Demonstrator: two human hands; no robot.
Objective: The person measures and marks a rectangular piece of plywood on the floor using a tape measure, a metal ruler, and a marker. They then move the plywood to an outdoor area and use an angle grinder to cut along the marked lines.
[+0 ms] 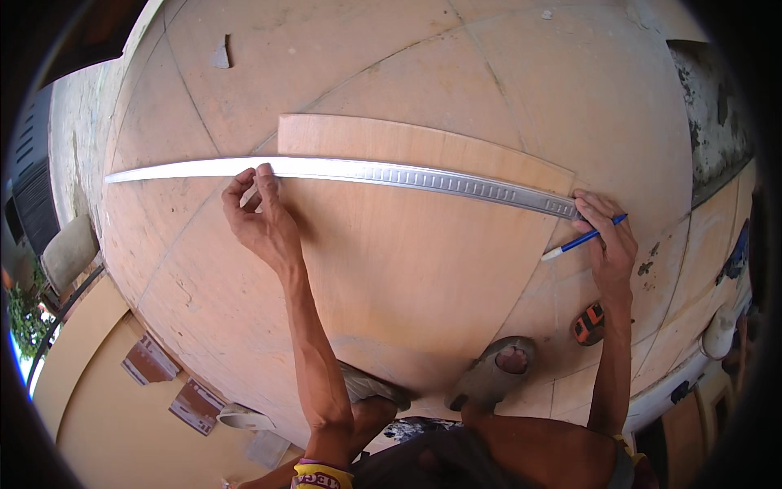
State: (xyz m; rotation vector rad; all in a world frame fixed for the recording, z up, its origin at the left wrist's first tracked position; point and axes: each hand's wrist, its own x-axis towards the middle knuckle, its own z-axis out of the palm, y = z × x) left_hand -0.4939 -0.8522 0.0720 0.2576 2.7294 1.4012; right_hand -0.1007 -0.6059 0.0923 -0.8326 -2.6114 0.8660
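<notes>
A long silver metal strip (342,169), ridged along its right half, lies across a light brown wooden board (407,261) on the floor. Its left end reaches past the board's left edge. My left hand (265,218) is closed at the strip's near edge, pinching it with the fingertips near the board's left side. At the strip's right end, the fingertips of my right hand (607,236) rest on the metal. That same hand holds a blue pen (582,240) with a white end, slanting down to the left over the board's right edge.
An orange and black tape measure (588,323) sits on the tiled floor near my right forearm. My feet in grey slippers (493,371) stand at the board's near edge. A small grey shard (221,54) lies far left; brown broken pieces (151,360) lie lower left.
</notes>
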